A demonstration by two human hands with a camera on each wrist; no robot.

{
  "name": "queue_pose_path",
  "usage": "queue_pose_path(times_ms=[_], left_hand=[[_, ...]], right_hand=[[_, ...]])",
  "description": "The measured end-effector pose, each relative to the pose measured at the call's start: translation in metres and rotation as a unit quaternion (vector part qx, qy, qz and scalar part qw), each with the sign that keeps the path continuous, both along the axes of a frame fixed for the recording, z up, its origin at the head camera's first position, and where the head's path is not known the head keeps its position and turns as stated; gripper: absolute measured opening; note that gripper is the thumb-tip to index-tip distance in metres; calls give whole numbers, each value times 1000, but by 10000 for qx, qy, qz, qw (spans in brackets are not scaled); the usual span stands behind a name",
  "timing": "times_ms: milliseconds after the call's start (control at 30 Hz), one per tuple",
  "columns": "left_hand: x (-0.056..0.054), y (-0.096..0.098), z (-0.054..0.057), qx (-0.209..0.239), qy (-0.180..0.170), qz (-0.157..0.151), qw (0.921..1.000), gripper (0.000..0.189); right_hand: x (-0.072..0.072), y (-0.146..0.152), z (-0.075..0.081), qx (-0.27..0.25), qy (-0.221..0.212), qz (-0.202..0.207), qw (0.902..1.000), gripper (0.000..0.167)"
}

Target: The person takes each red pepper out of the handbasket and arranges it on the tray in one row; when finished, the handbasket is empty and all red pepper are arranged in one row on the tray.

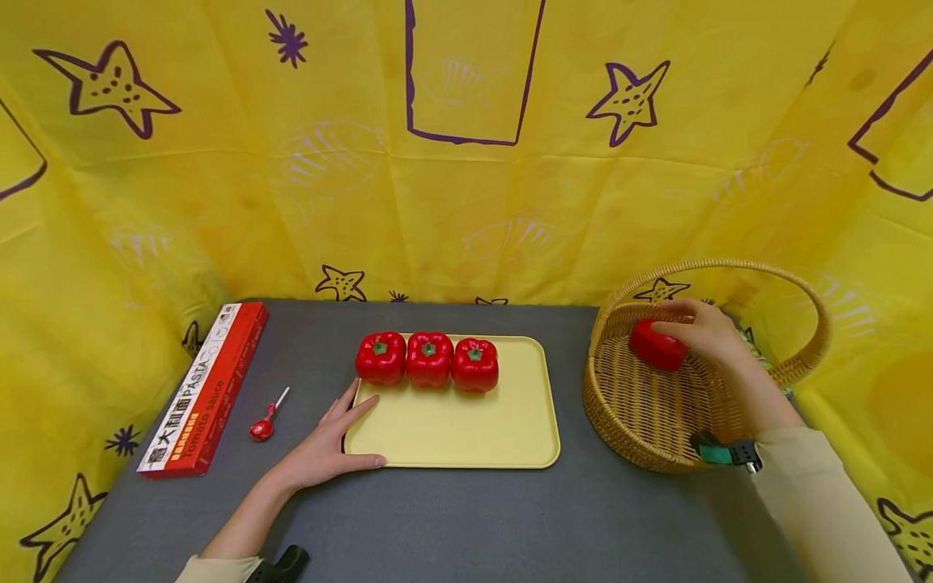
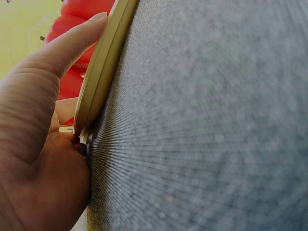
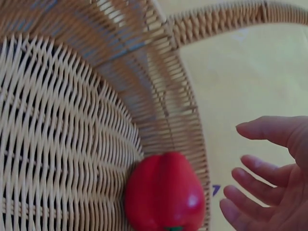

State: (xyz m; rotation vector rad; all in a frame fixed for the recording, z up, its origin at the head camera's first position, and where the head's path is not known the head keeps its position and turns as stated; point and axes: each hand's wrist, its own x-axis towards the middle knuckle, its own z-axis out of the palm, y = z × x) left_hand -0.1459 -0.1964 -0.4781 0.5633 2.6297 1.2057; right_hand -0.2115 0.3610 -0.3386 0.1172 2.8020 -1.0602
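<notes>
Beside the left corner of a pale yellow tray [image 1: 466, 433], my left hand [image 1: 321, 450] has its fingers spread, some of them touching the tray's edge. Its thumb lies along the front rim in the left wrist view. Three red toy bell peppers [image 1: 428, 360] with green stems stand in a row at the tray's back left. One more red bell pepper [image 3: 166, 192] lies inside a wicker basket [image 1: 627, 425], against its far wall. Over that pepper in the head view is my right hand [image 1: 703, 330]; in the right wrist view its fingers are loosely spread, apart from the pepper.
A red and white pasta box [image 1: 204, 389] lies at the table's left. Between it and the tray is a red lollipop [image 1: 263, 427] with a white stick. The basket's tall handle [image 1: 816, 324] arches over its opening. A yellow patterned cloth [image 1: 466, 202] hangs behind the grey table.
</notes>
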Motion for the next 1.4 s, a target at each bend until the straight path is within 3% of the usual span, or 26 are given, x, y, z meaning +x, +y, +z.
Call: queue_pose_path(times_ms=[200,467,900,1200,1400], left_hand=[[0,0,0,4,47,-16,10000,93],[-1,0,-1,-14,21,-9,10000,93],[0,0,1,35,-9,0,10000,93],[0,1,3,-12,14,6,10000,94],[0,1,4,-9,-1,13,10000,93]], right_hand=[[-6,8,-4,653,-13,33,9979,70],[-11,21,-13,1010,-147,199,9946,78],[-14,28,-25,1076,-462,609,9913,90],[-16,29,-29,1385,-181,721,9876,85],[-16,31,-33,1287,-275,702,9888,88]])
